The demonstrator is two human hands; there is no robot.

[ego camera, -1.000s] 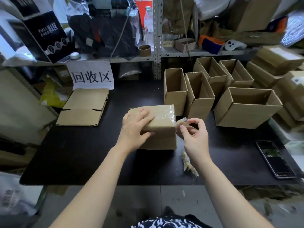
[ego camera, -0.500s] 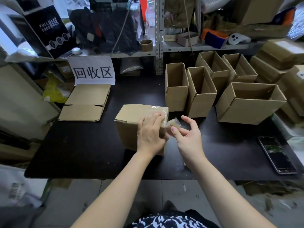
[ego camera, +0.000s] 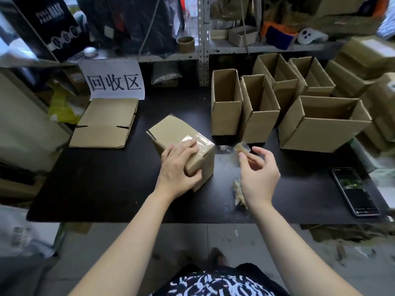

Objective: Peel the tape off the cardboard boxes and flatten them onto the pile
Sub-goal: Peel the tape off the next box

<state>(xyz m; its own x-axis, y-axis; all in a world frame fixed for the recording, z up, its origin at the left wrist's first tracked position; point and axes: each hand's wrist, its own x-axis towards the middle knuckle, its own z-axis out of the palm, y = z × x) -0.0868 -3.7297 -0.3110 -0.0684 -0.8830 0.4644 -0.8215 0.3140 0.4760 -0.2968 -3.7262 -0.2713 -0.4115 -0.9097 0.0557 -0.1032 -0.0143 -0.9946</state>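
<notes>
A small closed cardboard box point(ego camera: 171, 131) lies tilted on the black table point(ego camera: 96, 189), with clear tape across its top. My left hand point(ego camera: 179, 167) grips its near right corner, fingers over the taped top and thumb on the side. My right hand point(ego camera: 258, 174), just right of the box, pinches the end of a clear tape strip point(ego camera: 229, 148) that stretches back to the box's right edge. The flattened pile point(ego camera: 104, 124) lies at the back left under a white paper sign point(ego camera: 115, 82).
Several open cardboard boxes point(ego camera: 320, 129) stand at the back right. A crumpled wad of peeled tape point(ego camera: 238, 192) lies by my right wrist. A phone point(ego camera: 354, 191) lies near the table's right edge. Cluttered shelves point(ego camera: 203, 54) run behind the table.
The box has been turned so a corner faces me. My right hand has pulled to the right, drawing the tape strip away from the box. My left hand shifted its hold on the box.
</notes>
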